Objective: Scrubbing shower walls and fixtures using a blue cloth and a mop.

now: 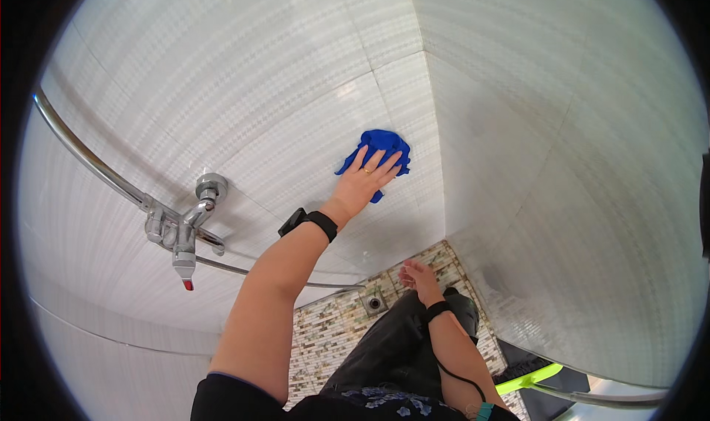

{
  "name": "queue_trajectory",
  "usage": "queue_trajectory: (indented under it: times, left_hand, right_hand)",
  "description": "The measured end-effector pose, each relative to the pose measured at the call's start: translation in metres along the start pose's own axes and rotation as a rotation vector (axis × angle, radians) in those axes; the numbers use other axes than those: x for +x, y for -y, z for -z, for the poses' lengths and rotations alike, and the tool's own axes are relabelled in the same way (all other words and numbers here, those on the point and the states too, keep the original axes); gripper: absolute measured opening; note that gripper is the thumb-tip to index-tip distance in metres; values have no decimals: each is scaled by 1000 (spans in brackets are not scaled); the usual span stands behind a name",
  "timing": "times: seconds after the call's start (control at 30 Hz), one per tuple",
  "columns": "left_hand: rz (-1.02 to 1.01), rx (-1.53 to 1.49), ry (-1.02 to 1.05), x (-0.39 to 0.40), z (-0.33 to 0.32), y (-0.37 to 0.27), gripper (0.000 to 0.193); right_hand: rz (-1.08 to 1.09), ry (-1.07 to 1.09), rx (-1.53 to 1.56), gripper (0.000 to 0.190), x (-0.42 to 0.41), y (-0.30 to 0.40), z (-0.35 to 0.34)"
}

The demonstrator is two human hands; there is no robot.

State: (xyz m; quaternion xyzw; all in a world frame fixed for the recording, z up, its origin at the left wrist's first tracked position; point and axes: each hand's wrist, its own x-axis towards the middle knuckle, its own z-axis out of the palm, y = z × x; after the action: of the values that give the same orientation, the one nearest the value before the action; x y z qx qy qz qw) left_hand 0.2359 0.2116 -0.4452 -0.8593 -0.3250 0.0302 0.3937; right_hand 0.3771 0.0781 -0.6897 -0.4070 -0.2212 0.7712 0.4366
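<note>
Fingers spread, my left hand presses a crumpled blue cloth flat against the white tiled wall, close to the corner. A ring sits on one of its fingers, and a black watch band circles the wrist. Lower down, my right hand hangs in front of my dark trousers, its fingers loosely curled and apart. I see nothing in it. The blue cloth bunches above the fingertips, with a small end showing below the palm.
A chrome mixer tap and riser pipe jut from the wall at left; a shower hose runs behind my left arm. The mosaic floor has a drain. A lime-green brush head lies at lower right.
</note>
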Motion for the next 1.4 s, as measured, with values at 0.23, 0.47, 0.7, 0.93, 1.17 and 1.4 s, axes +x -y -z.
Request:
queue_trajectory:
  times: [0.23,0.47,0.7,0.93,1.17,1.4]
  left_hand:
    - [276,33,-408,84,62,52,46]
    - [372,133,-536,121,75,70,41]
    - [241,4,-368,97,19,9,46]
    - [46,-57,-36,69,-46,-60,57]
    - [-144,-55,214,45,-95,-106,57]
    - [-165,-278,177,33,-110,-108,46]
  right_hand:
    - [38,17,-25,30,-8,-2,3]
    - [104,-30,82,22,-6,13,-5]
    - [128,-84,99,21,-8,19,-7]
    - [105,-83,117,23,-1,16,1]
    - [125,-109,142,26,7,26,-8]
    - [-10,-36,214,30,24,14,-2]
